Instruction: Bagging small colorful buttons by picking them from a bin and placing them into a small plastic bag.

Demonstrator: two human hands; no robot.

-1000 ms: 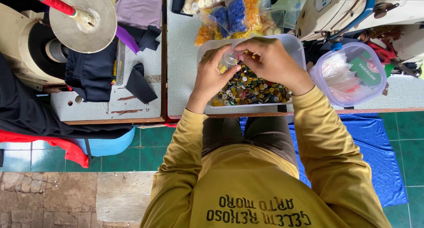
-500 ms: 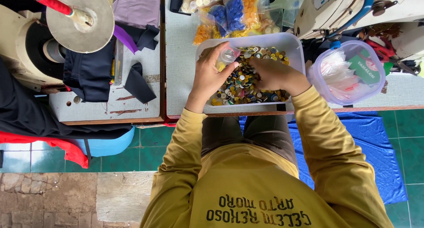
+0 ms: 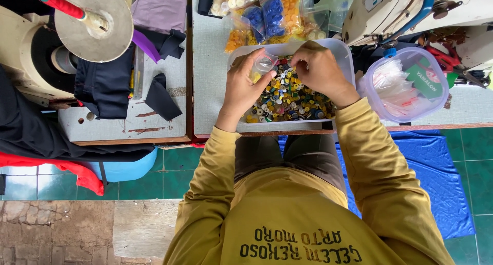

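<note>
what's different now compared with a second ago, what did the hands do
The right hand came away from the small clear bag and went down into the buttons in the white tub, then edged back up toward the bag. The left hand kept hold of the bag, barely shifting. The tub, the packets of sorted buttons and the clear round container stayed put.

1. Soft, even daylight fills the scene; it is bright throughout, with no dim corners.
2. Shadows are faint around the white rectangular plastic tub of mixed buttons (image 3: 345, 53); the two hands cast little shade into it.
3. Right of that tub, the clear round plastic container (image 3: 380, 103) shows mild glare.
4. Focus is sharp overall.
5. Far from the tub, straight edges bow slightly.
</note>
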